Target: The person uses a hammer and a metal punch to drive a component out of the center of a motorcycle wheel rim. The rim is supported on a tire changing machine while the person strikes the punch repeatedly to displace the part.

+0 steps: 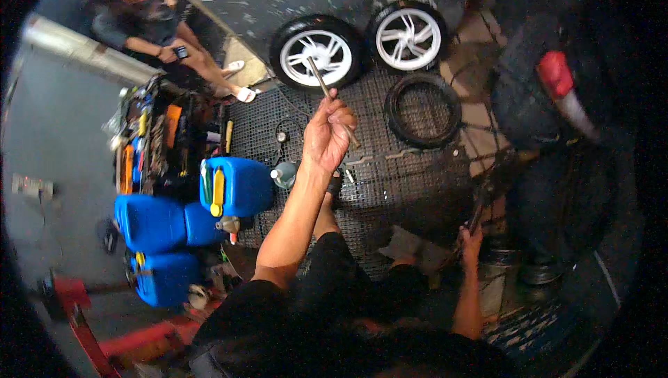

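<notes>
"Where's the rod [319, 77]?"

"In the left hand [328, 134], fingers wrapped right round it, far end pointing toward the left white wheel [317, 52]; I can't tell whether they touch."

"How will it handle?"

"It looks like metal: stiff, probably heavy for its width, hard to break, perhaps slippery if oily. I'd hold it around the middle for balance, leaving both ends free."

"And the right hand [471, 242]?"

"Near right, fingers curled by a dark thing [478, 214]; too dim to tell whether it's gripped."

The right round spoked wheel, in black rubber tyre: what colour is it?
The right spoked wheel is white; head view.
</notes>
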Demonstrator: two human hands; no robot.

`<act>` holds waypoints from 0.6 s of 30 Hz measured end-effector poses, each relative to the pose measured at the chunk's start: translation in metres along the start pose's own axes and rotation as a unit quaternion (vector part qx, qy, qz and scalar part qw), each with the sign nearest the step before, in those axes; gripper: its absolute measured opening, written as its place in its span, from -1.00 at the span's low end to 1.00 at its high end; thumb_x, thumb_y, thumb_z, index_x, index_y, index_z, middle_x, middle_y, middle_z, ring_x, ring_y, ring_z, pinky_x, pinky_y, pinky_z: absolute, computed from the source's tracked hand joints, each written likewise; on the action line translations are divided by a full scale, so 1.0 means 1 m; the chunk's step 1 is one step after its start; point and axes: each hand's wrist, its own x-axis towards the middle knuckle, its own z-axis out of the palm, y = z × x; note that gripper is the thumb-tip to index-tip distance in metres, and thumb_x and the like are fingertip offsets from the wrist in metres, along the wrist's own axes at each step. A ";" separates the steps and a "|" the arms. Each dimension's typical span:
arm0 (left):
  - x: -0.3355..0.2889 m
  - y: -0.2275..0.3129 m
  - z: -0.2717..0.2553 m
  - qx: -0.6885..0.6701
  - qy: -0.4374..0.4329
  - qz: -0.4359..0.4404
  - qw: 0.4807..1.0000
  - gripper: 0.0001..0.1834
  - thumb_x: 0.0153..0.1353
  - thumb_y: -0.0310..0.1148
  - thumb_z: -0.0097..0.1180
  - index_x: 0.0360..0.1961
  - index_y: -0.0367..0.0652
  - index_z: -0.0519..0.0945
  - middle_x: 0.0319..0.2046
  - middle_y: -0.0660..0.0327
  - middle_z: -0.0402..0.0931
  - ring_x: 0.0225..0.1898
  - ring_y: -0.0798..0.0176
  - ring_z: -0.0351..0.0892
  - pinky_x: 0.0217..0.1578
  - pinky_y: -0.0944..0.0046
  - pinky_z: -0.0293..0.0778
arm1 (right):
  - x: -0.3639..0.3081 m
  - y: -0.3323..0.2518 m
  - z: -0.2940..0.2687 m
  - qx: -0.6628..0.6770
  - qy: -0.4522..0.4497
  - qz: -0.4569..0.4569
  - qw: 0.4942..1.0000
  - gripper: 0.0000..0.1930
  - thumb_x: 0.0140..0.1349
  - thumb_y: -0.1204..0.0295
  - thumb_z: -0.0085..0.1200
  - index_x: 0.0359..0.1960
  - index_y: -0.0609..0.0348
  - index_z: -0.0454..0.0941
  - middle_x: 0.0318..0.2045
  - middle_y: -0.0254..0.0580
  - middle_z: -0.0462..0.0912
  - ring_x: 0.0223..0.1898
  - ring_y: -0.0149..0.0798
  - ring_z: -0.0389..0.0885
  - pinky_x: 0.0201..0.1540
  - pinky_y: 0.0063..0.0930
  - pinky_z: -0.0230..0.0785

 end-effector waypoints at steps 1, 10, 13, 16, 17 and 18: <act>0.012 0.002 0.034 0.031 0.020 0.047 0.998 -0.81 0.31 -0.34 -0.08 -0.17 -0.24 0.46 -0.47 0.29 0.37 -0.44 0.40 0.33 -0.32 0.33 0.37 | 0.038 -0.013 0.026 0.011 -0.023 -0.130 0.991 -0.34 0.24 0.42 0.01 0.32 0.07 -0.06 -0.30 -0.22 0.45 -0.37 -0.36 0.43 -0.29 -0.36 0.40; -0.274 -0.080 0.242 0.380 0.119 0.316 0.861 -0.76 0.37 -0.21 -0.16 -0.31 -0.15 0.39 -0.61 0.40 0.12 -0.57 0.48 0.08 -0.50 0.42 0.17 | -0.258 -0.152 -0.060 -0.234 -0.027 -0.352 0.906 -0.26 0.11 0.51 0.06 0.31 0.35 -0.05 0.03 0.05 0.34 -0.46 -0.35 0.47 -0.43 -0.48 0.41; -0.353 -0.071 0.251 0.517 0.218 0.371 0.740 -0.75 0.38 -0.23 -0.16 -0.29 -0.20 0.42 -0.58 0.41 0.21 -0.56 0.53 0.13 -0.53 0.45 0.15 | -0.319 -0.163 -0.015 -0.165 -0.107 -0.213 0.957 -0.26 0.09 0.41 0.18 0.25 0.38 0.04 -0.27 -0.10 0.45 -0.61 -0.40 0.42 -0.63 -0.52 0.33; -0.466 -0.061 0.266 0.552 0.329 0.408 0.649 -0.78 0.35 -0.23 -0.10 -0.29 -0.15 0.45 -0.56 0.44 0.26 -0.56 0.53 0.17 -0.55 0.48 0.13 | -0.361 -0.147 0.024 -0.134 -0.179 -0.270 0.936 -0.42 0.10 0.41 0.19 0.11 0.37 0.22 -0.53 -0.28 0.48 -0.69 -0.46 0.37 -0.71 -0.55 0.26; -0.503 -0.059 0.269 0.541 0.370 0.433 0.620 -0.78 0.34 -0.21 -0.09 -0.29 -0.13 0.46 -0.58 0.45 0.25 -0.57 0.53 0.17 -0.55 0.48 0.12 | -0.377 -0.146 0.037 -0.131 -0.224 -0.264 0.929 -0.48 0.10 0.41 0.18 0.05 0.36 0.26 -0.52 -0.28 0.49 -0.69 -0.46 0.38 -0.72 -0.55 0.25; -0.534 -0.062 0.271 0.480 0.399 0.480 0.617 -0.78 0.34 -0.21 -0.09 -0.35 -0.10 0.44 -0.60 0.45 0.22 -0.59 0.53 0.15 -0.56 0.47 0.10 | -0.389 -0.144 0.047 -0.131 -0.266 -0.260 0.919 -0.54 0.10 0.41 0.18 -0.02 0.35 0.31 -0.51 -0.28 0.50 -0.69 -0.46 0.38 -0.72 -0.55 0.25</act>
